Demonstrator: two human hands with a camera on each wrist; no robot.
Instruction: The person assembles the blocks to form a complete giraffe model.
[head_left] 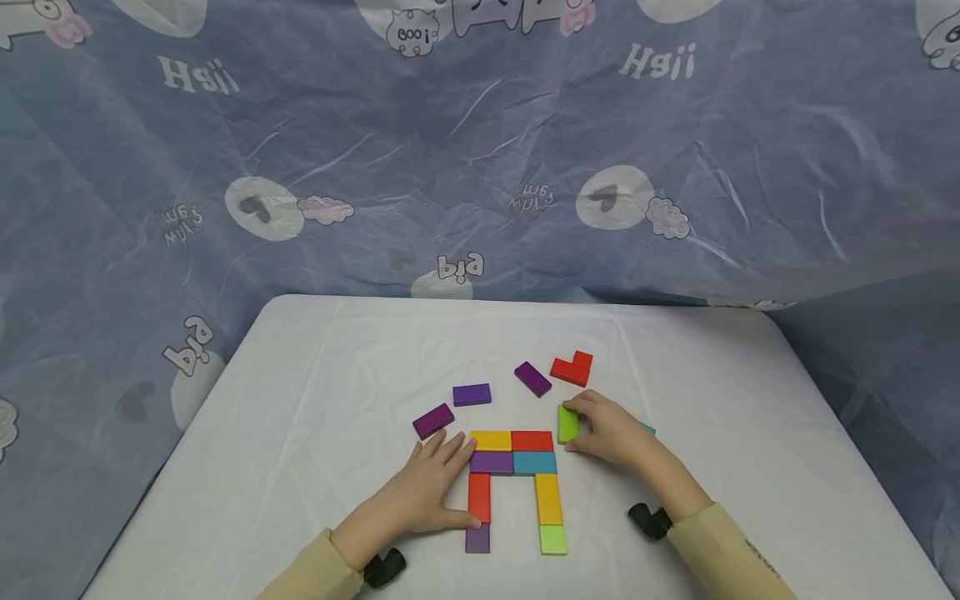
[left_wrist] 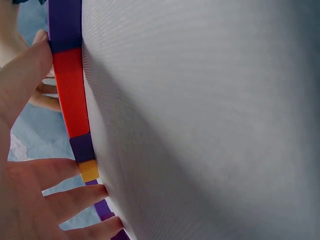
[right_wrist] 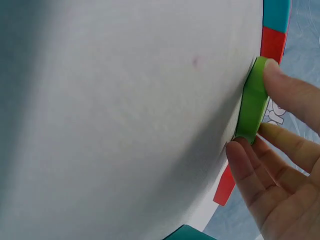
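An arch of flat coloured blocks lies on the white table. Its top has a yellow block beside a red one, over a purple block and a teal block. The left leg is red above purple; the right leg is yellow above light green. Along the left side, my left hand rests with fingers spread, thumb by the red leg block. Just right of the arch's top corner, my right hand pinches a green block between thumb and fingers.
Behind the arch lie purple blocks and a red L-shaped block. A teal piece shows partly behind my right hand. Patterned blue-grey cloth hangs beyond the table's far edge. Black wrist devices sit at both sleeves.
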